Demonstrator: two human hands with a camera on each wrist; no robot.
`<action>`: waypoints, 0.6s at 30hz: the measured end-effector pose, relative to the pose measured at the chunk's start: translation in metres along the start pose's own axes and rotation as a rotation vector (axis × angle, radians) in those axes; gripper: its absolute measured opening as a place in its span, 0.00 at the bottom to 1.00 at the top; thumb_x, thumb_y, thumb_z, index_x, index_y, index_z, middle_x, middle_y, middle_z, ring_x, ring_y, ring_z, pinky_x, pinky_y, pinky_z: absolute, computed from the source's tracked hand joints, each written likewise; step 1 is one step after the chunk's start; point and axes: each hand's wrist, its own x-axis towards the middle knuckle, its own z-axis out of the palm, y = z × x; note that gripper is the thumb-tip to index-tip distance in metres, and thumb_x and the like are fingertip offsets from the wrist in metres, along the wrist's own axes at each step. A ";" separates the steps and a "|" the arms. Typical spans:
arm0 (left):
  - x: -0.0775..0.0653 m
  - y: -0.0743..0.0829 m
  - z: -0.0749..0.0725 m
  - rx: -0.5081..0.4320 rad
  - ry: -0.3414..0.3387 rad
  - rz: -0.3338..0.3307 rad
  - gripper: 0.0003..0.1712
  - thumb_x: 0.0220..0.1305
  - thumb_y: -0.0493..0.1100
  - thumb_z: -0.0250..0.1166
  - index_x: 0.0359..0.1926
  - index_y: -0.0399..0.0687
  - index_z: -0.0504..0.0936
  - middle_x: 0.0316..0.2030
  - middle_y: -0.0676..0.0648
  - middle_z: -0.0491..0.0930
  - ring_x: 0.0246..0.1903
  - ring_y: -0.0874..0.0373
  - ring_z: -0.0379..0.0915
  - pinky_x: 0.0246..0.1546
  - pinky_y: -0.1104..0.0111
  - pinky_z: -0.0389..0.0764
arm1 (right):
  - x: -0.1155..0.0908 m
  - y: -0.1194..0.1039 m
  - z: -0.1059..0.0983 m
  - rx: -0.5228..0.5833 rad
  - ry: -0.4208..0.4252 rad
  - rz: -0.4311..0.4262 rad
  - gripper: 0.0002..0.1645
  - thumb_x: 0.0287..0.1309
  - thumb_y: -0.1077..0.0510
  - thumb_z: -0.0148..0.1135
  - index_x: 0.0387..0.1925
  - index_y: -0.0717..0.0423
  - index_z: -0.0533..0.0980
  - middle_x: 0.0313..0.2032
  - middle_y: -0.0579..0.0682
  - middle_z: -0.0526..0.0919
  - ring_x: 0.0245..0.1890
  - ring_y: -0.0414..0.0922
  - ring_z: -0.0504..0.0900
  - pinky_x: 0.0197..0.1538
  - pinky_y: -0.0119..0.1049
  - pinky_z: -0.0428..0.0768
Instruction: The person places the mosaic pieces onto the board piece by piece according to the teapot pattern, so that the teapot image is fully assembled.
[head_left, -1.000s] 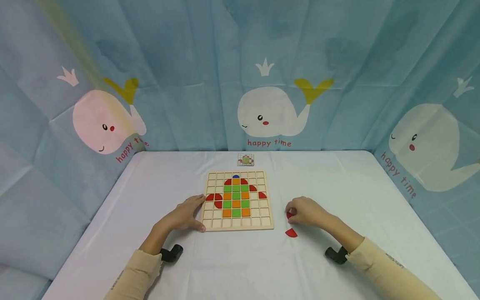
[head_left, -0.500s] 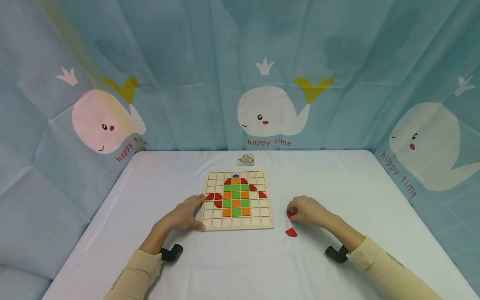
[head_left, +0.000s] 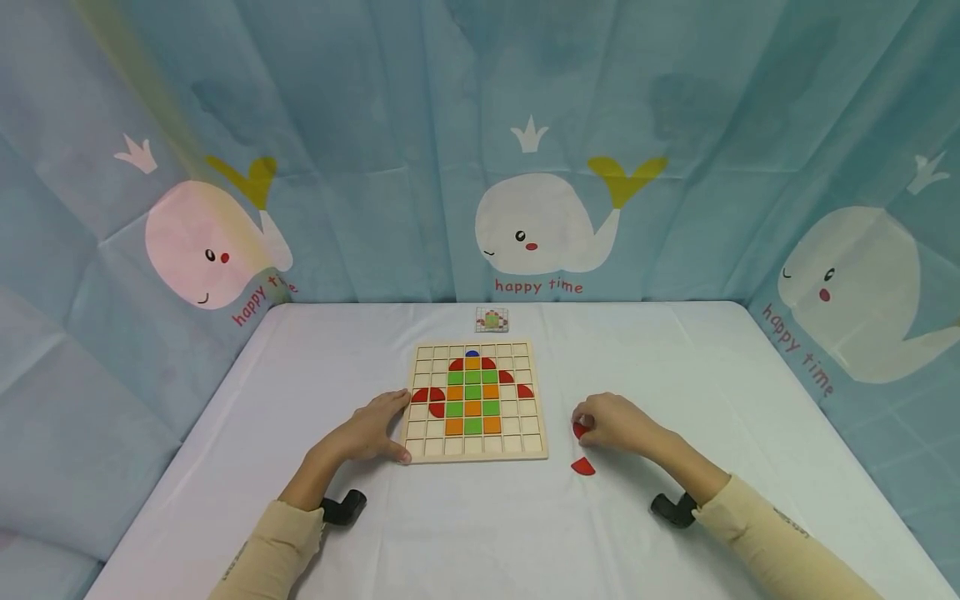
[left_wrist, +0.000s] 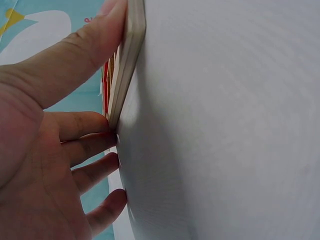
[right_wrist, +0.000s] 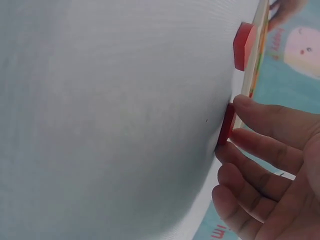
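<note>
A wooden grid board (head_left: 513, 447) lies on the white table, its squares partly filled with green and orange square tiles, red quarter-circles and a blue half-round. At its left edge rests my left hand (head_left: 371, 429), fingers spread, thumb by the near corner; the left wrist view shows the thumb (left_wrist: 82, 47) against the board's side. To the right of the board, my right hand (head_left: 611, 423) pinches a red quarter-circle tile (right_wrist: 227, 124) between thumb and fingers, low at the tabletop. A second red quarter-circle tile (head_left: 582, 467) lies loose just nearer to me.
A small pattern card (head_left: 492, 320) with a similar coloured figure lies behind the board. Black wrist mounts (head_left: 344, 507) stick out by both sleeves. A blue curtain (head_left: 420, 233) printed with whales surrounds the table (head_left: 480, 533) at the back and sides.
</note>
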 end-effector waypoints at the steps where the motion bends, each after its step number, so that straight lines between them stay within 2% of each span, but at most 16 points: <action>1: 0.000 0.000 0.000 -0.001 0.000 0.001 0.64 0.38 0.51 0.81 0.73 0.37 0.58 0.74 0.36 0.56 0.74 0.36 0.47 0.69 0.38 0.54 | 0.000 0.000 0.000 -0.003 0.006 -0.012 0.16 0.47 0.58 0.75 0.41 0.56 0.84 0.28 0.43 0.80 0.29 0.38 0.72 0.36 0.33 0.76; 6: -0.001 0.001 0.000 -0.001 -0.001 0.006 0.63 0.38 0.51 0.81 0.73 0.36 0.58 0.73 0.36 0.56 0.74 0.36 0.47 0.69 0.38 0.54 | -0.001 0.001 -0.002 -0.013 0.029 -0.087 0.11 0.51 0.62 0.71 0.39 0.53 0.85 0.27 0.41 0.78 0.28 0.37 0.72 0.33 0.29 0.73; 11: -0.001 0.001 -0.001 -0.002 -0.001 -0.004 0.63 0.38 0.51 0.81 0.73 0.37 0.58 0.73 0.36 0.56 0.74 0.36 0.47 0.69 0.37 0.54 | -0.002 0.002 -0.004 -0.046 0.016 -0.155 0.12 0.50 0.67 0.69 0.37 0.52 0.86 0.29 0.43 0.78 0.30 0.37 0.73 0.34 0.28 0.76; 18: -0.002 0.001 -0.001 -0.007 -0.002 -0.003 0.63 0.38 0.51 0.81 0.73 0.37 0.58 0.74 0.36 0.56 0.74 0.36 0.47 0.69 0.37 0.54 | 0.000 0.005 -0.001 -0.100 0.044 -0.111 0.06 0.49 0.58 0.74 0.31 0.52 0.85 0.27 0.41 0.75 0.27 0.35 0.70 0.32 0.28 0.73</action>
